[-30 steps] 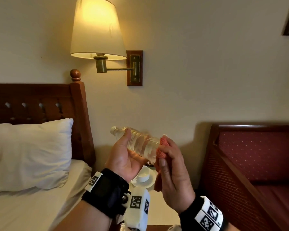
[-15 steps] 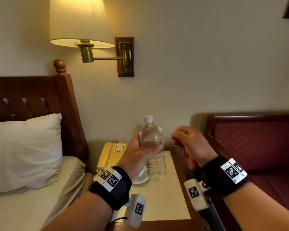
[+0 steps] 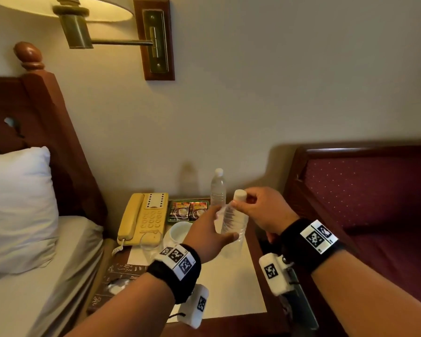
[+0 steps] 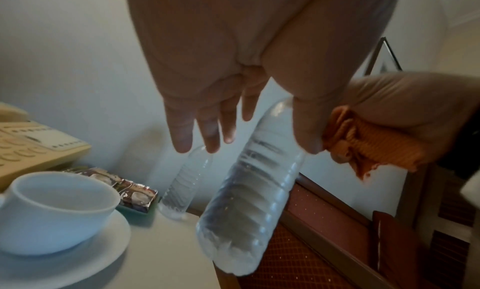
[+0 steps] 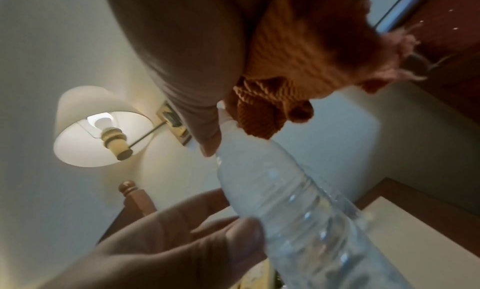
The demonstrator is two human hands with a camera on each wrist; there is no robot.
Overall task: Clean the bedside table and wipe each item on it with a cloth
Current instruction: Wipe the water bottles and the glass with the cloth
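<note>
A clear water bottle (image 3: 235, 223) with a white cap stands tilted over the right part of the bedside table (image 3: 231, 295); whether its base touches, I cannot tell. My right hand (image 3: 240, 200) pinches its neck just under the cap and also holds a bunched orange cloth (image 4: 369, 145) in the palm. My left hand (image 3: 226, 222) is beside the bottle's body with straight, spread fingers (image 4: 182, 137), not gripping it. A second bottle (image 3: 218, 188) stands upright by the wall.
On the table are a yellow phone (image 3: 146, 217), a white cup on a saucer (image 3: 180, 231), a tray of sachets (image 3: 188, 210) and a tissue box (image 3: 117, 280). A bed with a pillow (image 3: 17, 205) lies left, a red sofa (image 3: 374, 190) right, a wall lamp (image 3: 83, 23) above.
The bottle went from lying across both hands, cloth on it, to upright over the table. My right hand took its neck and my left hand let go. My head tipped down.
</note>
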